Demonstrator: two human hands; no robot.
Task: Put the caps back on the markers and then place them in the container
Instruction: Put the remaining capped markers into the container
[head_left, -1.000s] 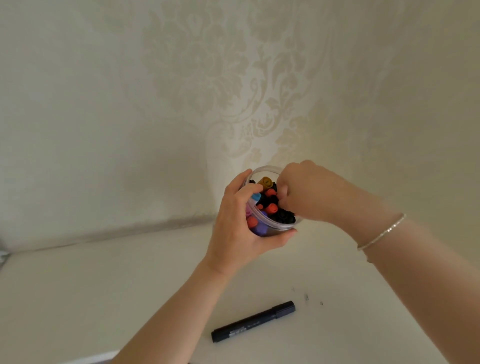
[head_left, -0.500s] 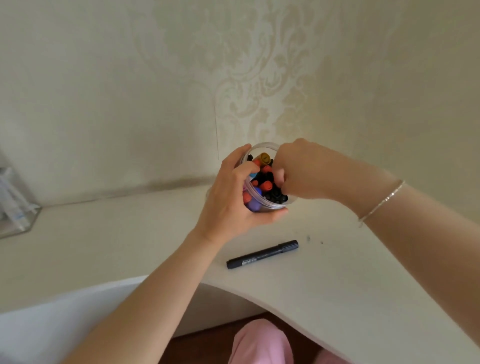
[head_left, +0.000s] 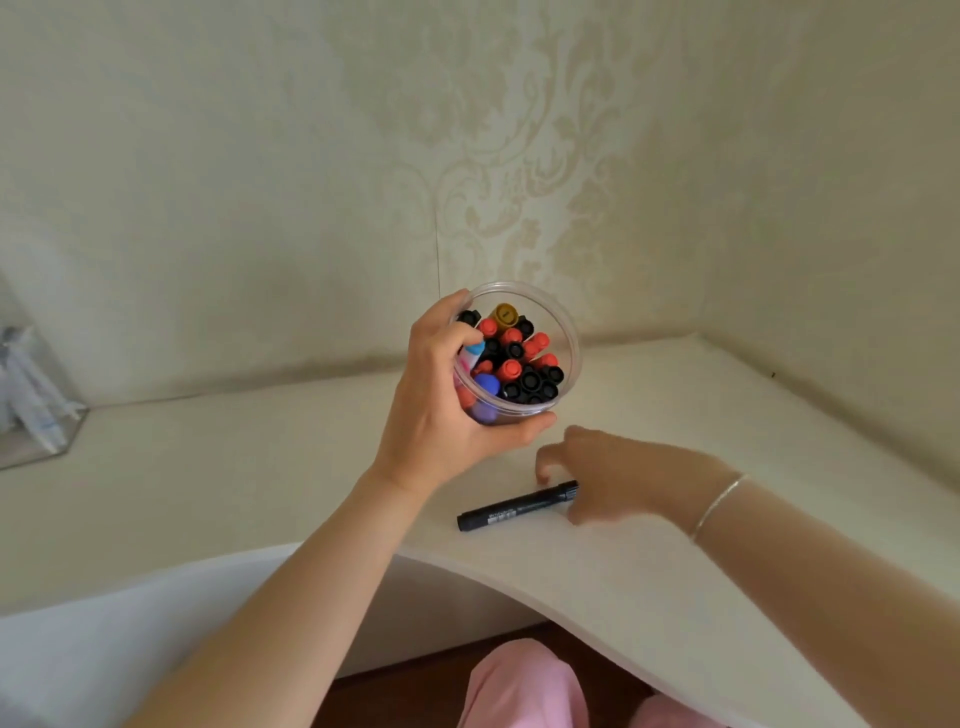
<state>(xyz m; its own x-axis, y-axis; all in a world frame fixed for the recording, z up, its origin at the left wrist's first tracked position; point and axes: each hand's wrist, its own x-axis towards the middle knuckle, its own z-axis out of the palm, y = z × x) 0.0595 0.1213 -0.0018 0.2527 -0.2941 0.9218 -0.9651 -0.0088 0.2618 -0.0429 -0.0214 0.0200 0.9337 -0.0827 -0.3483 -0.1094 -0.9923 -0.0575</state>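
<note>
From the head camera: your left hand (head_left: 447, 410) wraps the clear container (head_left: 566, 332), tilted toward you and packed with capped markers (head_left: 519, 364). Your right hand (head_left: 602, 478) hovers low over the desk (head_left: 260, 467), fingers loosely spread and holding nothing, fingertips right at the cap end of the black marker (head_left: 517, 506). It lies capped, I'd say. Pinch it near the cap, swing it upright, and aim for the gap at the container's far side. Keep the container steady so nothing spills out.
</note>
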